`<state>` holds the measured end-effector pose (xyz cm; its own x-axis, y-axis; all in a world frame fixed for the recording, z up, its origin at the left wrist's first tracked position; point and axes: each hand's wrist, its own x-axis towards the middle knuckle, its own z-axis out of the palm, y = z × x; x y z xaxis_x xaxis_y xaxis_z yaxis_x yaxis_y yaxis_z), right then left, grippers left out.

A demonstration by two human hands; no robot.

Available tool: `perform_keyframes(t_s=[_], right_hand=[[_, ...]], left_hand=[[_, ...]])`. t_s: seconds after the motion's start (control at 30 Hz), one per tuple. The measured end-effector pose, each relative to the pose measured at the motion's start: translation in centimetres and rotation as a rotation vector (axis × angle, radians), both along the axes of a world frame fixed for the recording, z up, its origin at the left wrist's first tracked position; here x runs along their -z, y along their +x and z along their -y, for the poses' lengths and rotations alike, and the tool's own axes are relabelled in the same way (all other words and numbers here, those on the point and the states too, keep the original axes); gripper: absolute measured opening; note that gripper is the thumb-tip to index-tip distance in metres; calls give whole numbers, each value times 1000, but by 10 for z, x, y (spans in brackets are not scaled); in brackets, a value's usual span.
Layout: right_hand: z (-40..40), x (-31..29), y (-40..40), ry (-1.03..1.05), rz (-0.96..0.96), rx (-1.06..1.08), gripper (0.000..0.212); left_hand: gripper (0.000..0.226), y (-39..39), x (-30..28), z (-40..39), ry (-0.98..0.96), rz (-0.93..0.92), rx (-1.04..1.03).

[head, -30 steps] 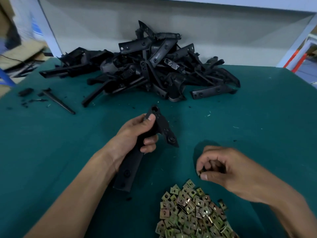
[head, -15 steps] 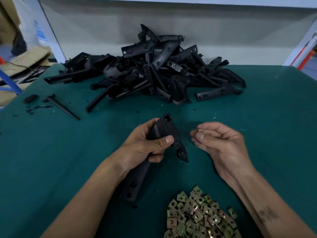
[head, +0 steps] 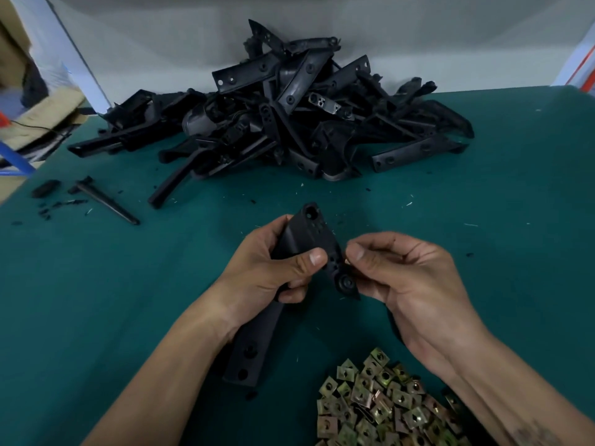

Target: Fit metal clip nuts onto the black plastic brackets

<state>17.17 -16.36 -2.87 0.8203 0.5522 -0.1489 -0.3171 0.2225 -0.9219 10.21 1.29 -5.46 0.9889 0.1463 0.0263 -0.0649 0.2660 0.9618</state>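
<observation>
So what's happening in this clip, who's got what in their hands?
A person is working at a green table. The left hand grips a black plastic bracket around its middle, and the right hand pinches at the bracket's edge by a hole, apparently pressing on a clip nut, though the nut itself is barely visible. A pile of loose clip nuts lies near the person, and a heap of brackets sits at the far side.

Legible text, labels, nos., signs: none you can read. Black brackets pile (head: 277,117), far centre: no markings legible. Clip nuts heap (head: 386,410), near right: no stamps legible. Cardboard (head: 42,114), far left: blurred, nothing to read.
</observation>
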Motion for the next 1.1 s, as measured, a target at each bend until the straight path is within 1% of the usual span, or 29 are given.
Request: perform_keyframes(t_s=[0.13, 0.27, 0.37, 0.47, 0.63, 0.8, 0.87, 1.0, 1.1], right_hand=[[-1, 0, 2, -6, -38, 1, 26], [-1, 1, 1, 20, -111, 4, 18], [-3, 2, -1, 62, -176, -15, 18], [-5, 2, -2, 85, -227, -3, 17], [-8, 6, -4, 78, -161, 49, 13], [-9, 9, -6, 99, -197, 99, 17], [-9, 8, -5, 94, -212, 117, 19], [-9, 8, -7, 111, -207, 119, 16], [-10, 8, -9, 125, -171, 125, 17]], left_hand=[[41, 0, -1, 2, -2, 24, -21], [45, -1, -1, 3, 17, 19, -31], [48, -2, -1, 2, 20, 18, -35], [46, -2, -1, 2, 28, 8, -34], [43, -2, 0, 3, 19, -28, -45], [34, -2, 0, 3, 13, -38, -42], [37, -2, 0, 4, 25, -40, -42], [52, -1, -1, 4, 52, -31, -42], [53, -2, -2, 4, 52, -20, -36]])
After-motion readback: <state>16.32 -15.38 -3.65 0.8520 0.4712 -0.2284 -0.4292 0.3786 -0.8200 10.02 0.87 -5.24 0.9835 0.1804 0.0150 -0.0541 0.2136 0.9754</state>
